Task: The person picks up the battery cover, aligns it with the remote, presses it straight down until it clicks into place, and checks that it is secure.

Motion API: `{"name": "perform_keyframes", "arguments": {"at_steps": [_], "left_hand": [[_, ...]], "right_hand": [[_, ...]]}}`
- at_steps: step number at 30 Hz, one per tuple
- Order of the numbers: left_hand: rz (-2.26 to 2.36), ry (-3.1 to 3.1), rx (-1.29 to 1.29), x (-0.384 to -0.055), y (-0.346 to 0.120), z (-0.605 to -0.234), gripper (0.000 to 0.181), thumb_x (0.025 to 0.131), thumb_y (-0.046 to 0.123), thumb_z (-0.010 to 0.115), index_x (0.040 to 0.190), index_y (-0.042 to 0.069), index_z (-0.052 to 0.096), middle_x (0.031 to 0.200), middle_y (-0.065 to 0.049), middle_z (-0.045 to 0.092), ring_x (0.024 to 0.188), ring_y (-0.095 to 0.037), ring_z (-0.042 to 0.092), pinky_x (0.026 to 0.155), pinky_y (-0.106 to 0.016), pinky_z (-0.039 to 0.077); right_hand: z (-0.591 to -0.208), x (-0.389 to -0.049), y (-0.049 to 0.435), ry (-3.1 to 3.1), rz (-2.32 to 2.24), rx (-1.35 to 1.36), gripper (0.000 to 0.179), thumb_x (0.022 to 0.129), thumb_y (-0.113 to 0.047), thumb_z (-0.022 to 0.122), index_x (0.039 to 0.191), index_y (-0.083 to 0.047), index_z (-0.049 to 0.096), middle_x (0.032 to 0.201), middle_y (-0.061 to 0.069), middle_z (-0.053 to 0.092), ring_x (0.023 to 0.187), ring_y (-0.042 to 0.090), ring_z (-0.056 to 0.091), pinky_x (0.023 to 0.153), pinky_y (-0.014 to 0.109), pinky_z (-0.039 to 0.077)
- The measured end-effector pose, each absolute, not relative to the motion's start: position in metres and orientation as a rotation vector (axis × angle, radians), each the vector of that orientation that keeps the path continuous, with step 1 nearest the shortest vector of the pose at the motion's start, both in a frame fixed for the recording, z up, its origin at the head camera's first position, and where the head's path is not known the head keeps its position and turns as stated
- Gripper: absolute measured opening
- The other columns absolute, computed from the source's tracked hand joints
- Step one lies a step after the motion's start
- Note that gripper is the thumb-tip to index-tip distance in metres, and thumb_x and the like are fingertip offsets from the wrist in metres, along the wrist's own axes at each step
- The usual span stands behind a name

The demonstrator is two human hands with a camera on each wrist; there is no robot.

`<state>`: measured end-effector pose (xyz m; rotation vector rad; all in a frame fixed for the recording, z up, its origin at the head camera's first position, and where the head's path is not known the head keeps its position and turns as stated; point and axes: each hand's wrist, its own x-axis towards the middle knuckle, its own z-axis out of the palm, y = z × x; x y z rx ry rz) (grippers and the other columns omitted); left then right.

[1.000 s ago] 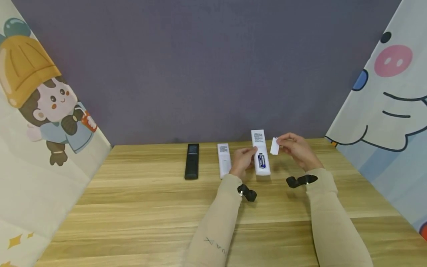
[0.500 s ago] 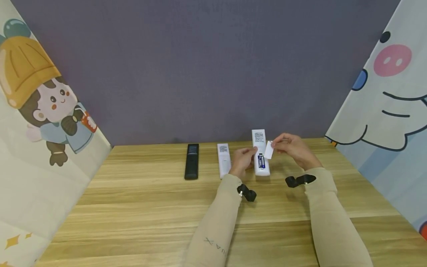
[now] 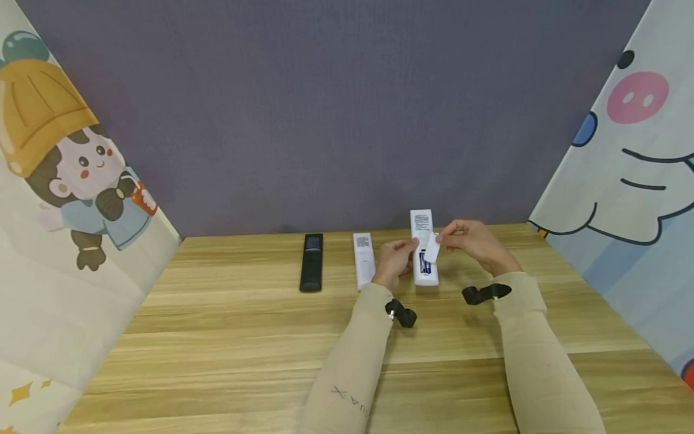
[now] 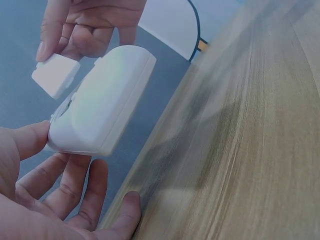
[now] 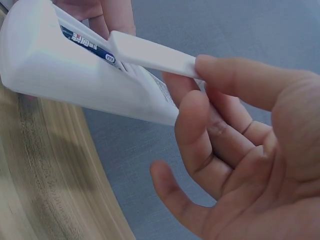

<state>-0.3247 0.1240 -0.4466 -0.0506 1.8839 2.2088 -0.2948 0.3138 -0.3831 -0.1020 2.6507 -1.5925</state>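
Observation:
My left hand [image 3: 396, 261] grips a white remote control [image 3: 421, 224] by its left edge, back side up, held over the table. Its battery compartment is uncovered, and dark blue AAA batteries [image 5: 87, 44] lie inside. Between thumb and fingers my right hand [image 3: 477, 244] pinches a small white battery cover [image 3: 432, 248]. The cover is tilted and overlaps the upper part of the compartment in the head view. In the right wrist view one end of it is right at the compartment's edge. The left wrist view shows the remote's rounded end [image 4: 112, 100] raised off the wood.
A second white remote [image 3: 364, 260], back side up, lies just left of my left hand. Further left is a black remote [image 3: 311, 263]. Behind the wooden table [image 3: 228, 337] stands a grey panel [image 3: 347, 120], with printed cartoon curtains at both sides.
The battery cover in my right hand has moved left and slightly down, from beside the remote to over its battery compartment. My left hand holds the remote almost still.

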Motion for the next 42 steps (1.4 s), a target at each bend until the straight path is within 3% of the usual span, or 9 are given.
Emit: {"name": "perform_keyframes", "arguments": {"at_steps": [9,19,25,29,34,42], "left_hand": [[2.197,1.896,-0.054,-0.3244,0.1244,-0.4465,0.022,0.097,0.033,0.071,0.108,0.016,0.08,0.082,0.002,0.069,0.08,-0.016,0.064,0.094,-0.05,0.057],[2.188,1.901,-0.059,-0.3235,0.1235,-0.4452,0.022,0.097,0.033,0.071,0.109,0.015,0.08,0.084,0.002,0.069,0.077,-0.011,0.063,0.093,-0.047,0.057],[2.181,1.903,-0.052,-0.3233,0.1229,-0.4451,0.022,0.098,0.033,0.071,0.109,0.016,0.079,0.085,0.002,0.068,0.076,-0.009,0.062,0.096,-0.049,0.056],[2.187,1.89,-0.041,-0.3236,0.1225,-0.4447,0.022,0.098,0.032,0.071,0.109,0.015,0.079,0.085,0.001,0.069,0.08,-0.012,0.064,0.089,-0.043,0.059],[2.195,1.882,-0.049,-0.3247,0.1233,-0.4447,0.022,0.097,0.032,0.071,0.109,0.014,0.079,0.084,0.001,0.069,0.083,-0.016,0.065,0.079,-0.035,0.058],[2.2,1.87,-0.054,-0.3259,0.1238,-0.4457,0.023,0.097,0.032,0.071,0.109,0.014,0.079,0.083,0.001,0.069,0.081,-0.015,0.066,0.075,-0.031,0.057]], "right_hand": [[-0.381,-0.2937,0.3122,2.609,-1.546,-0.128,0.031,0.094,-0.028,0.076,0.104,0.0,0.069,0.078,-0.007,0.071,0.083,0.026,0.065,0.091,0.037,0.041],[-0.3841,-0.2953,0.3096,2.609,-1.505,-0.181,0.028,0.094,-0.025,0.075,0.105,0.0,0.07,0.085,-0.005,0.075,0.085,0.029,0.067,0.092,0.039,0.044],[-0.3854,-0.2957,0.3083,2.614,-1.48,-0.191,0.027,0.094,-0.026,0.076,0.103,-0.001,0.072,0.089,0.007,0.076,0.083,0.026,0.067,0.093,0.041,0.047],[-0.3842,-0.2943,0.3078,2.624,-1.44,-0.2,0.031,0.094,-0.029,0.075,0.105,-0.001,0.072,0.084,0.003,0.074,0.082,0.023,0.066,0.085,0.036,0.049],[-0.3837,-0.2942,0.3067,2.614,-1.43,-0.191,0.03,0.094,-0.029,0.076,0.103,-0.001,0.073,0.08,0.002,0.073,0.085,0.031,0.065,0.077,0.036,0.049],[-0.3844,-0.2943,0.3048,2.597,-1.432,-0.218,0.024,0.094,-0.025,0.076,0.099,-0.002,0.073,0.077,-0.001,0.071,0.082,0.033,0.066,0.077,0.035,0.051]]}}
